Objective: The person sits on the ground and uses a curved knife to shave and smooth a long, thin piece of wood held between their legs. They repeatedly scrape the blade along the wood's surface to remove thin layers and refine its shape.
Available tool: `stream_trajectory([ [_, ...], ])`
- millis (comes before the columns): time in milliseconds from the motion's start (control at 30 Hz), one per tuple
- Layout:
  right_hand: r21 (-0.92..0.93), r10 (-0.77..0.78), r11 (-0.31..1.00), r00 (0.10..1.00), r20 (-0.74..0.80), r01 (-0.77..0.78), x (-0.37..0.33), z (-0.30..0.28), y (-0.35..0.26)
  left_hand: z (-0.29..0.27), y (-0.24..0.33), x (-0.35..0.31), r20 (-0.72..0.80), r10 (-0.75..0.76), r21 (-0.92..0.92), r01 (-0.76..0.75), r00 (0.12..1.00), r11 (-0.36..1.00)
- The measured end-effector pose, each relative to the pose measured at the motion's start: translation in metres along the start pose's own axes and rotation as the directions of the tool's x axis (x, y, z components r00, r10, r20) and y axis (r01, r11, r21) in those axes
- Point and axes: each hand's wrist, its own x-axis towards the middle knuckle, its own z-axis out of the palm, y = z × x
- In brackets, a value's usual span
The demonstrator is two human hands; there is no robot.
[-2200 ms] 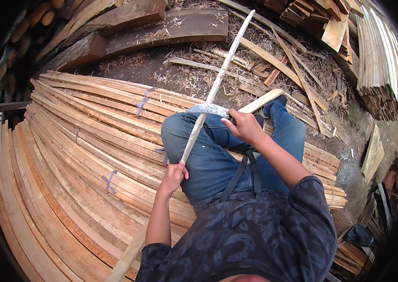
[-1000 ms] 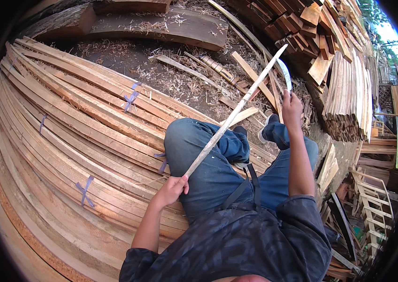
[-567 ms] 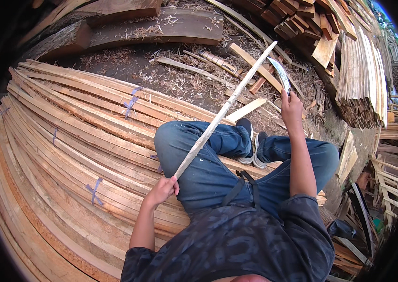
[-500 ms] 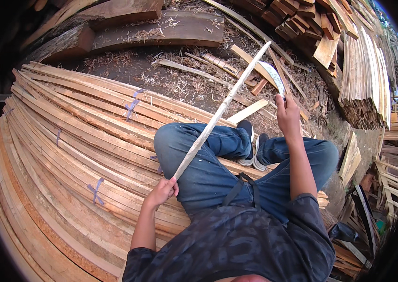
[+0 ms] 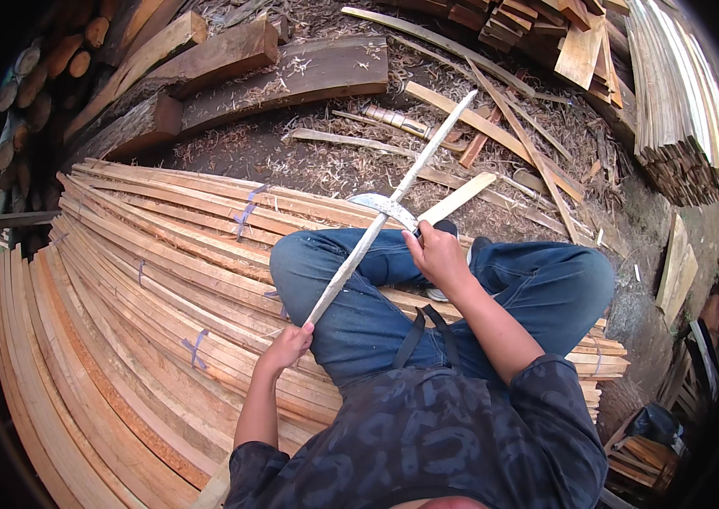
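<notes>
My left hand [image 5: 290,344] is closed round the near end of a long, pale wooden stick [image 5: 348,268]. The stick slants up and to the right across my left knee, its far end over the littered ground. In my right hand [image 5: 440,254] is a sickle with a curved, shiny blade [image 5: 383,206]. Its blade lies across the stick about halfway along, touching it or very close. The sickle's handle is mostly hidden by my fingers.
I sit on bundled wooden strips [image 5: 164,280] tied with purple ribbon [image 5: 196,349]. Thick timber slabs [image 5: 292,71] lie at the far left, with wood shavings around them. Stacked boards [image 5: 682,110] stand at the right. A loose plank [image 5: 459,198] lies beyond my feet.
My right hand has come left and nearer with the sickle, from beyond the stick's right side onto it. My left hand still grips the stick. The whole view has shifted slightly.
</notes>
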Motion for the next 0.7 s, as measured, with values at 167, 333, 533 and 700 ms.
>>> stream_trajectory([
  [167,0.267,0.065,0.961,0.998,0.015,-0.067,-0.002,-0.011,0.009,0.004,0.011,0.008,0.018,0.008,0.01,-0.009,1.0,1.0],
  [333,0.753,0.055,0.175,0.77,0.635,-0.634,0.0,-0.016,0.007,0.008,0.009,0.013,-0.006,0.106,0.065,-0.105,0.994,0.992],
  [533,0.69,0.135,0.601,0.902,0.41,-0.403,0.0,-0.004,0.004,-0.001,0.003,0.02,-0.028,0.084,0.143,-0.079,0.996,0.987],
  [700,0.131,-0.065,0.99,0.981,0.184,0.041,-0.019,0.005,-0.018,-0.006,0.007,0.02,-0.04,0.065,0.17,-0.058,0.997,0.984],
])
